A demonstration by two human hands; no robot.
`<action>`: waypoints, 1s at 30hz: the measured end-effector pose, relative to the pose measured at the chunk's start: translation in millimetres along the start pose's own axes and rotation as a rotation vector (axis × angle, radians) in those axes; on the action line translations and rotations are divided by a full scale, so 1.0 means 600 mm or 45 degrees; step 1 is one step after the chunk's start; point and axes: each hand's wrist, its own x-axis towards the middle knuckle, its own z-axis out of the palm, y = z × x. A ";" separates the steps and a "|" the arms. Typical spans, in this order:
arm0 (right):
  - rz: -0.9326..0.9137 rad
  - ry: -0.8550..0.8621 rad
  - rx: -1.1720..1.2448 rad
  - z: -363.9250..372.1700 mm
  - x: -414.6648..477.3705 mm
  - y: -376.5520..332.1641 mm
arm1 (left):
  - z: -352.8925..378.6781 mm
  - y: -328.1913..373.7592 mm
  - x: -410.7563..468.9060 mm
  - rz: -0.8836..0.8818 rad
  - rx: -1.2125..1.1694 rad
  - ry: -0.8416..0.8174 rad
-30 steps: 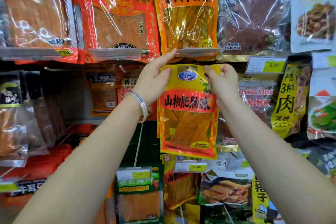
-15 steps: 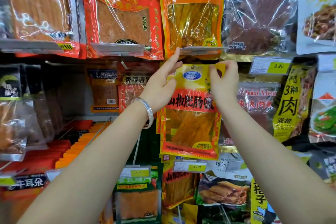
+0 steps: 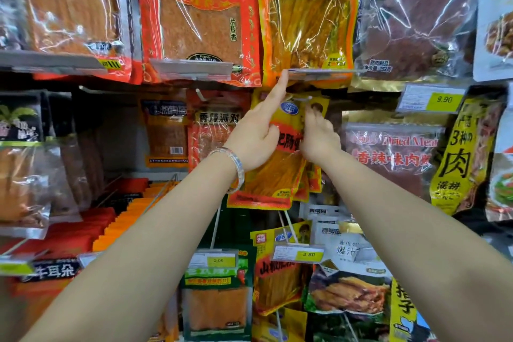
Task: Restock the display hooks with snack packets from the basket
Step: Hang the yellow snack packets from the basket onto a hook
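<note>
Left hand (image 3: 254, 136), bracelet (image 3: 236, 168) on wrist: index finger straight up, tip at the clear price-tag strip (image 3: 319, 73). Thumb lies on the yellow snack packet (image 3: 273, 176); whether it grips, cannot tell. Packet top sits at the white wire hook (image 3: 298, 97), ahead of like packets. Right hand (image 3: 319, 137) pinches the packet's top, fingers curled.
</note>
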 end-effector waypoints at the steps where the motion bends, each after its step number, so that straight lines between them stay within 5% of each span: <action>1: 0.028 -0.022 0.036 0.004 -0.003 0.001 | -0.001 -0.002 -0.001 -0.006 0.008 0.002; 9: 0.205 -0.040 0.575 0.024 -0.164 0.013 | 0.061 -0.060 -0.112 -0.275 -0.094 -0.052; 13: 0.339 -0.107 0.786 0.061 -0.302 0.017 | 0.106 -0.053 -0.225 -0.444 -0.376 -0.098; 17: 0.520 -0.408 0.822 0.130 -0.452 0.031 | 0.153 -0.058 -0.387 -0.638 -0.661 -0.312; 24: 0.882 -1.103 0.735 0.243 -0.749 0.055 | 0.208 -0.063 -0.768 -1.390 -0.507 -1.013; 30: 1.280 -1.836 0.542 0.261 -0.978 0.056 | 0.165 0.077 -1.052 -2.188 -0.564 -1.028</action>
